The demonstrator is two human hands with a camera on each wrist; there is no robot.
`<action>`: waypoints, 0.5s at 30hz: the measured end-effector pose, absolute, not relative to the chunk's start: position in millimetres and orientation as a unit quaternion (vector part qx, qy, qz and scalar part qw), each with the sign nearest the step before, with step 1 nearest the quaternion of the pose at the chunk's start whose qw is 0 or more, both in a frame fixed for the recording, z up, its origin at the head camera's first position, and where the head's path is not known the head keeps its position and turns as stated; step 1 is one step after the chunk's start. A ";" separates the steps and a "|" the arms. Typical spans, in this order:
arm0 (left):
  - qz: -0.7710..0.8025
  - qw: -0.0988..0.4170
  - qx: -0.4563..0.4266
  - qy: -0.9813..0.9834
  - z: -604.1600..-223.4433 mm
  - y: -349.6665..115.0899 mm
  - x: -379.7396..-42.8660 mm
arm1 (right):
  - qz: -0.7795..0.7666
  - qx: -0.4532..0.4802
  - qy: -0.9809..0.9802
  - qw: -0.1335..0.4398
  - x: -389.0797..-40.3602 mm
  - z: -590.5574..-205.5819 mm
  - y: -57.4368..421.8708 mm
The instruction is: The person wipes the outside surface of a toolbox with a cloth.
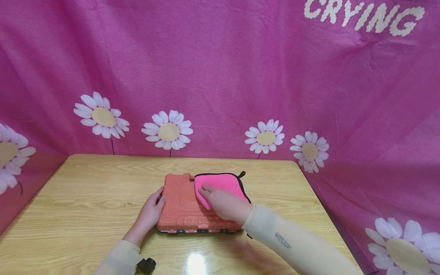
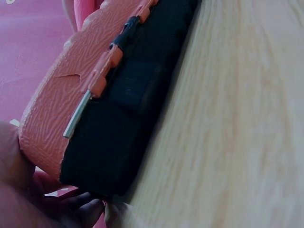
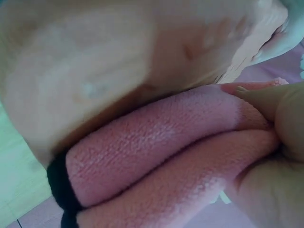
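An orange hard plastic case (image 1: 177, 200) lies flat on the wooden table, its hinged long side towards me. In the left wrist view its black lower half (image 2: 114, 128) and a metal hinge pin (image 2: 77, 114) show. My left hand (image 1: 151, 212) grips the case's left edge, thumb at the lid side and fingers round the far corner. A bright pink fleecy cloth (image 1: 223, 181) with black edging and a loop covers the right part of the lid. My right hand (image 1: 225, 204) holds it against the lid; in the right wrist view the cloth (image 3: 142, 156) is folded into the hand.
The wooden table (image 1: 93, 198) reaches back to a magenta curtain (image 1: 220, 76) printed with white daisies. A small black wrist device (image 1: 148, 265) sits at my left cuff, low over the front of the table.
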State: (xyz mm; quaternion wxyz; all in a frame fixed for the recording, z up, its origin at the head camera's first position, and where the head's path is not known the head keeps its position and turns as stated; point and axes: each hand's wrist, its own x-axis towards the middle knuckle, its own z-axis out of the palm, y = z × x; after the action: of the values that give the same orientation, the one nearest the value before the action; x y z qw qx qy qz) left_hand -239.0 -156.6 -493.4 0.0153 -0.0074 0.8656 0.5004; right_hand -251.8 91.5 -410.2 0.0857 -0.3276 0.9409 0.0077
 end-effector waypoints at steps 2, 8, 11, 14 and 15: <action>0.499 0.013 -0.007 0.866 -493.0 -156.8 -238.9 | 0.011 -0.339 0.937 0.081 -244.1 -409.5 93.9; 0.496 0.008 -0.005 0.868 -493.0 -157.1 -239.1 | 0.021 -0.377 0.923 0.069 -224.0 -408.2 102.4; 0.496 0.007 -0.004 0.868 -493.4 -157.1 -239.3 | 0.022 -0.387 0.919 0.071 -214.6 -408.3 106.0; 0.496 0.008 -0.004 0.869 -492.8 -157.0 -239.0 | 0.021 -0.388 0.919 0.073 -204.4 -407.7 108.8; 0.496 0.009 -0.003 0.868 -492.7 -157.0 -239.1 | 0.022 -0.390 0.918 0.070 -201.0 -407.4 109.7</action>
State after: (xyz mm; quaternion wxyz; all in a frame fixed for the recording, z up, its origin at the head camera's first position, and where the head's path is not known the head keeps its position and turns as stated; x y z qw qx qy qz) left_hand -239.1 -157.0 -492.7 0.0086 -0.0030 0.8684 0.4959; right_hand -201.0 109.7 -407.4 0.0703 -0.3905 0.9177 0.0218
